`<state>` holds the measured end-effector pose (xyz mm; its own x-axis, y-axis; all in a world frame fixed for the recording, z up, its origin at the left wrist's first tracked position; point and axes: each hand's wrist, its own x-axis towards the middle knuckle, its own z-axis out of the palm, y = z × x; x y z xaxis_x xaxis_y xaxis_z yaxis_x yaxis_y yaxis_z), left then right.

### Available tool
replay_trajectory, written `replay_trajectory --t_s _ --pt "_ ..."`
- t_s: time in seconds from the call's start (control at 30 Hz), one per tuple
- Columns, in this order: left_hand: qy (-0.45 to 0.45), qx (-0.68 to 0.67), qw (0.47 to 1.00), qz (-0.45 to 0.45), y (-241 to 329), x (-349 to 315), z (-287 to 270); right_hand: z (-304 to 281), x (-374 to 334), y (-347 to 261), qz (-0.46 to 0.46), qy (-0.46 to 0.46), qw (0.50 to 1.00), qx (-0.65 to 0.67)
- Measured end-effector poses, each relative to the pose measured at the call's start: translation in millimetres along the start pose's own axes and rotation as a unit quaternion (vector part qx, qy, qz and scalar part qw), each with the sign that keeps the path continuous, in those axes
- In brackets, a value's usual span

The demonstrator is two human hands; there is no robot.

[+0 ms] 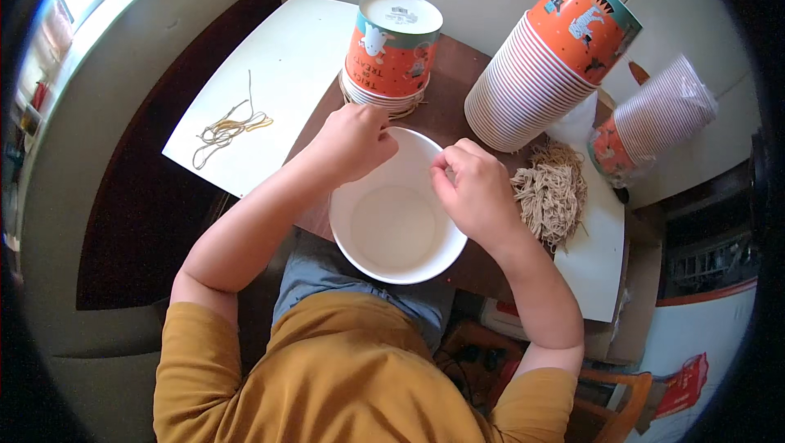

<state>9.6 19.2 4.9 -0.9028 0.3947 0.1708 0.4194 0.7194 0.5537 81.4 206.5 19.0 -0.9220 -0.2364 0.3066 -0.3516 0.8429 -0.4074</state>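
Note:
A white paper bucket (441, 251) is tilted with its open mouth toward me, at the near edge of the brown table, above my lap. My left hand (360, 142) is closed at the bucket's far left rim, fingertips pinched together. Across the opening, at the right side of the rim, my right hand (470, 189) is also closed, thumb against forefinger. What either hand pinches is hidden or too small to make out. Just beyond my left hand stands a short upside-down stack of orange and teal printed buckets (384, 54), with some cord around its foot.
A tall leaning stack of buckets (531, 75) rises at the back right, and a plastic-wrapped stack (662, 120) lies beyond it. A bundle of beige cords (554, 197) rests right of my right hand. Several loose cords (225, 134) lie on the white tabletop (270, 58) at left.

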Motion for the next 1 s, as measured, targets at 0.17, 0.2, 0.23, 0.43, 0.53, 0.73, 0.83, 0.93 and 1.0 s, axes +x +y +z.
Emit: replay_trajectory --t_s 0.17,0.2,0.23,0.43,0.53,0.73,0.83,0.93,1.0 --pt "-0.057 -0.107 0.993 0.015 -6 -2 1 1 0 17 0.014 -0.001 1.000 0.009" --pt "-0.061 -0.138 0.988 0.025 -8 -3 2 0 1 18 0.018 -0.002 1.000 0.009" --pt "-0.060 -0.138 0.988 0.025 -9 -4 2 1 1 19 0.023 -0.003 1.000 0.010" --pt "-0.057 -0.147 0.987 -0.014 -2 -7 -6 5 -1 23 -0.007 0.028 1.000 -0.001" --pt "-0.075 -0.144 0.985 -0.054 -4 -7 -9 5 -2 23 -0.003 0.027 1.000 -0.001" --pt "-0.107 -0.188 0.972 -0.087 -6 -7 -10 6 -2 23 -0.014 0.030 0.999 -0.005" --pt "-0.111 -0.230 0.963 -0.087 -8 -8 -8 7 -2 24 -0.018 0.036 0.999 -0.002" --pt "-0.119 -0.254 0.955 -0.091 -14 -7 -4 8 -2 23 -0.017 0.041 0.999 0.002" --pt "-0.129 -0.291 0.942 -0.104 -17 -7 -2 9 -2 23 -0.020 0.044 0.999 0.001"
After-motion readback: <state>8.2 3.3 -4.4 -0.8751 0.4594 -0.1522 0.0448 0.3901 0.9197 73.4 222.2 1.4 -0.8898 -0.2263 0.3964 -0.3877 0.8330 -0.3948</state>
